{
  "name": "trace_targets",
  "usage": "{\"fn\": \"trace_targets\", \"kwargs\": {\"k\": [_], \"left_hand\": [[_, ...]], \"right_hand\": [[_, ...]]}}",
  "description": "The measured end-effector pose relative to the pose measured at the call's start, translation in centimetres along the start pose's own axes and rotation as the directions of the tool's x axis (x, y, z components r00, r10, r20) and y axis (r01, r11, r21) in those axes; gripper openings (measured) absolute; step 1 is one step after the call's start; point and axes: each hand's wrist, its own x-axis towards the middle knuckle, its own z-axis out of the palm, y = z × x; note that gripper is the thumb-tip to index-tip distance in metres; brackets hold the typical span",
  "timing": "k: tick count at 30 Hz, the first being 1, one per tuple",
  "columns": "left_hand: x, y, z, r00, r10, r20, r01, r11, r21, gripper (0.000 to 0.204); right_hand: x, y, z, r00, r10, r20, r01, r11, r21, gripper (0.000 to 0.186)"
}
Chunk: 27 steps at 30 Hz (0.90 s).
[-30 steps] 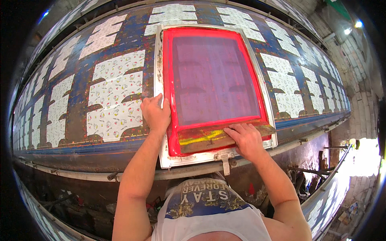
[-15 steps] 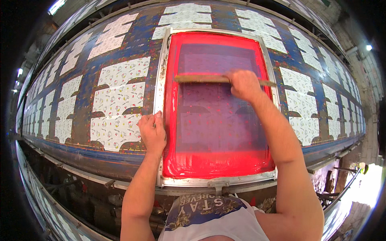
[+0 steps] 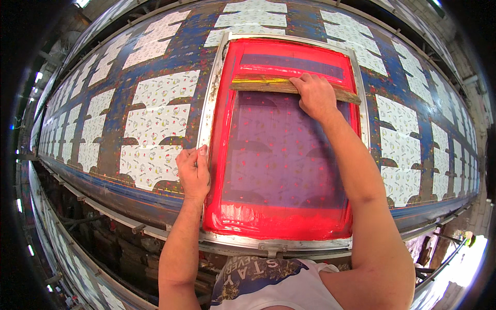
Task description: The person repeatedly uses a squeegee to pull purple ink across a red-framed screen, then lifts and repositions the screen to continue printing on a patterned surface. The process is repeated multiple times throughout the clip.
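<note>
A screen-printing frame [image 3: 211, 98] with a pale metal rim lies across the long table. Its mesh [image 3: 279, 150] looks purple in the middle, and bright red ink [image 3: 268, 219] coats the borders. My right hand [image 3: 316, 95] is closed round the top of a wooden squeegee [image 3: 268, 83], which spans the mesh near the far end. A band of red ink lies just beyond the squeegee. My left hand [image 3: 194, 170] has its fingers curled at the frame's left rim, thumb against the metal. Printed white fabric pieces show dimly through the mesh.
White fabric pieces [image 3: 160, 121] with small printed figures lie in rows on the blue-stained table [image 3: 111, 124], left, right and beyond the frame. A metal bracket [image 3: 272, 249] joins the frame's near rim at the table's edge rail. More long tables run alongside.
My right hand has pushed the squeegee away toward the frame's far end, and its wooden face now shows more. My left hand stays at the left rim. The view has shifted slightly.
</note>
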Motion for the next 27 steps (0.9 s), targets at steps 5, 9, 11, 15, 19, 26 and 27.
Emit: {"fn": "trace_targets", "kwargs": {"k": [5, 9, 11, 15, 19, 26, 27], "left_hand": [[0.2, 0.3, 0.0, 1.000, -0.014, -0.001, 0.014, 1.000, 0.007, 0.029], [0.1, 0.7, 0.0, 1.000, -0.023, -0.021, 0.023, 1.000, 0.017, 0.029], [0.1, 0.8, -0.1, 1.000, -0.019, -0.020, 0.020, 1.000, 0.022, 0.028], [0.1, 0.6, 0.1, 0.999, -0.026, -0.027, 0.027, 0.999, 0.018, 0.028], [0.3, 0.7, 0.1, 0.999, -0.010, -0.032, 0.009, 1.000, -0.015, 0.029], [0.4, 0.4, 0.0, 0.999, -0.009, -0.038, 0.007, 0.999, -0.036, 0.036], [0.4, 0.1, 0.0, 0.999, 0.006, -0.049, -0.008, 0.999, -0.044, 0.038]], "right_hand": [[3.1, 2.3, -2.5, 0.982, 0.020, 0.186, -0.037, 0.996, 0.087, 0.039], [6.2, 3.2, -2.3, 0.977, 0.078, 0.200, -0.084, 0.996, 0.023, 0.045], [6.9, 3.7, -1.9, 0.970, 0.080, 0.230, -0.084, 0.996, 0.011, 0.045], [7.2, 4.8, -1.7, 0.965, 0.028, 0.262, -0.043, 0.998, 0.051, 0.037], [7.5, 4.9, -2.8, 0.941, 0.043, 0.336, -0.068, 0.996, 0.063, 0.030], [3.0, 1.0, -6.9, 0.900, -0.002, 0.437, -0.065, 0.988, 0.138, 0.029], [1.6, 0.0, -7.6, 0.893, -0.003, 0.451, -0.063, 0.989, 0.132, 0.029]]}}
